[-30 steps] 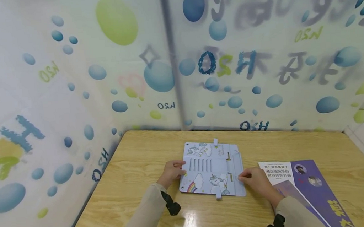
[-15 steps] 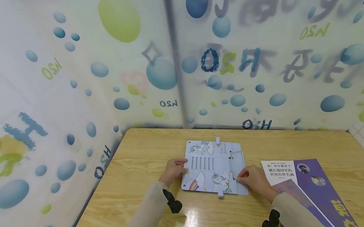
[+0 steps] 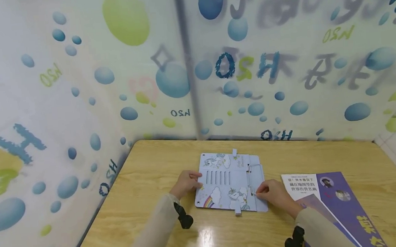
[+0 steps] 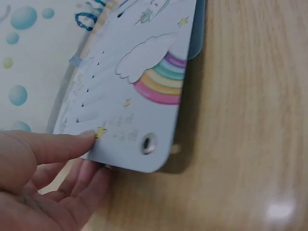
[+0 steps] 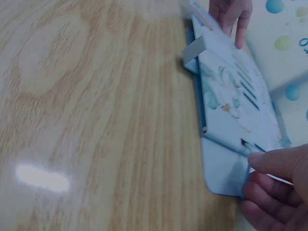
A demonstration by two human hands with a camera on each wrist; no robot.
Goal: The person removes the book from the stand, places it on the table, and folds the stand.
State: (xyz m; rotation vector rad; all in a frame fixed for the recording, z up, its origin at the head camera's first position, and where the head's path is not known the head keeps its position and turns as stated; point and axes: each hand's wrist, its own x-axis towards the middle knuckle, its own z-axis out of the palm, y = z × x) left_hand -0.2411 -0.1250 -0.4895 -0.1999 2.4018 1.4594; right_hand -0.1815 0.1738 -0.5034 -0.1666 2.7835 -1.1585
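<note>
A pale blue book stand (image 3: 223,179) with unicorns, clouds and a rainbow lies folded almost flat on the wooden table. My left hand (image 3: 186,184) holds its left edge, the thumb on top by a yellow star and the fingers underneath, as the left wrist view shows. At the opposite end my right hand (image 3: 277,195) pinches a thin wire bracket (image 3: 255,164) above the plain end panel (image 3: 260,206). In the right wrist view the right thumb (image 5: 272,162) lies near a slot, with the fingers curled below; exactly what lies between them is partly hidden.
Purple-and-white books (image 3: 347,204) overlap on the table (image 3: 145,162) to the right, partly under the right forearm. Small clips (image 3: 237,209) stick out from the stand's near and far edges. A bubble-printed wall curtain (image 3: 146,85) stands behind the table.
My right hand has moved slightly left from the end panel's outer edge, and the wire bracket has swung inward with it. My left hand stays on the book stand's left edge.
</note>
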